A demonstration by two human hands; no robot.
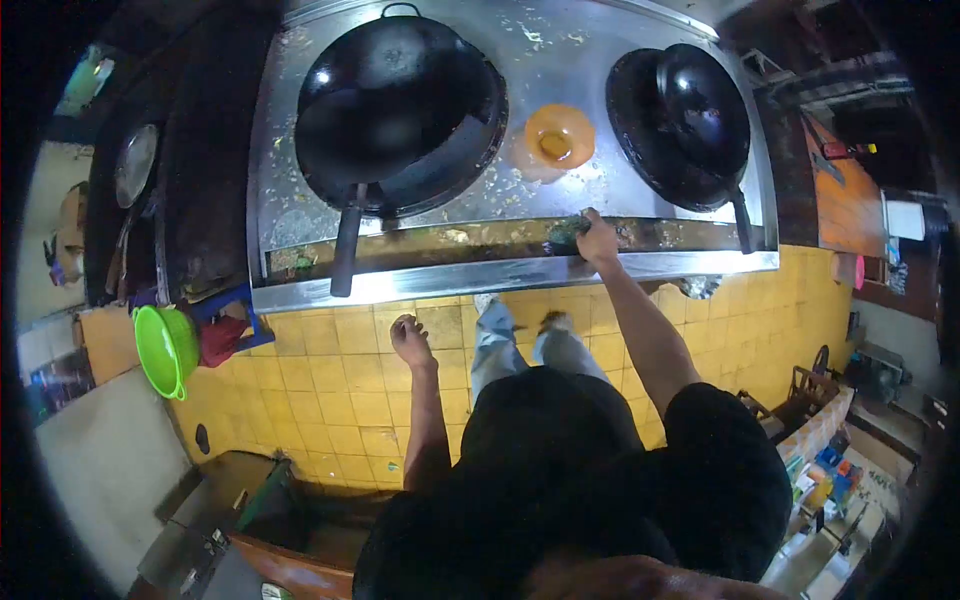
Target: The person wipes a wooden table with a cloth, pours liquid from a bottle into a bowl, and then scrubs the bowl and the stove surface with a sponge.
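My right hand (597,240) reaches to the front trough of the steel stove top (560,60), its fingers closed on a dark green scouring pad (566,233). The pad presses into the trough (460,236), where wet food scraps lie. My left hand (412,342) hangs in front of the stove edge, fingers loosely curled and apart, holding nothing. Behind my right hand an orange plastic bowl (560,136) with some liquid in it stands on the stove top. Scraps are scattered over the steel around it.
A large wok (400,100) rests at the left, its handle (347,240) jutting over the front edge. Another wok (680,125) sits at the right. A green colander (166,350) stands at far left. Yellow tiles (340,390) cover the floor; a wooden chair (800,400) is at right.
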